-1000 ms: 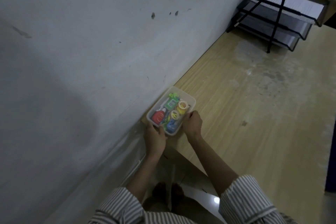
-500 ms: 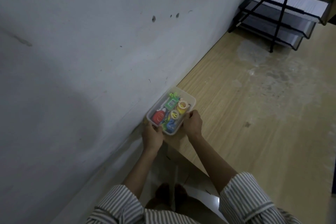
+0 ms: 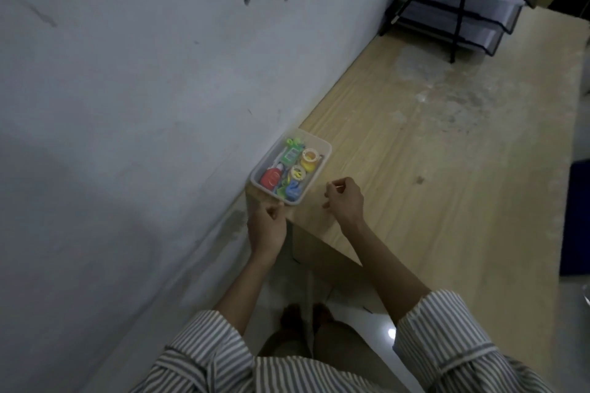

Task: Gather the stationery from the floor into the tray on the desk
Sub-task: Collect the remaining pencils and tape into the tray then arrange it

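A small clear plastic tray point(image 3: 315, 139) stands on the wooden desk point(image 3: 431, 169), at its near corner against the wall. It holds colourful stationery: a red piece point(image 3: 271, 177), yellow tape rolls point(image 3: 310, 159), a green piece point(image 3: 290, 155) and a blue one point(image 3: 292, 191). My left hand point(image 3: 266, 228) hovers just off the tray's near corner with loosely curled fingers, holding nothing. My right hand point(image 3: 345, 201) is over the desk to the right of the tray, apart from it, also loosely curled and holding nothing.
A black mesh stack of document trays point(image 3: 463, 0) with paper stands at the desk's far end by the grey wall point(image 3: 143, 105). A dark blue object point(image 3: 578, 217) lies past the desk's right edge. My feet point(image 3: 303, 317) stand on the shiny floor below.
Both hands gripped the tray's near end before. Now they have let go and drawn back, the right hand moving out to the right. The tray stays by the wall.
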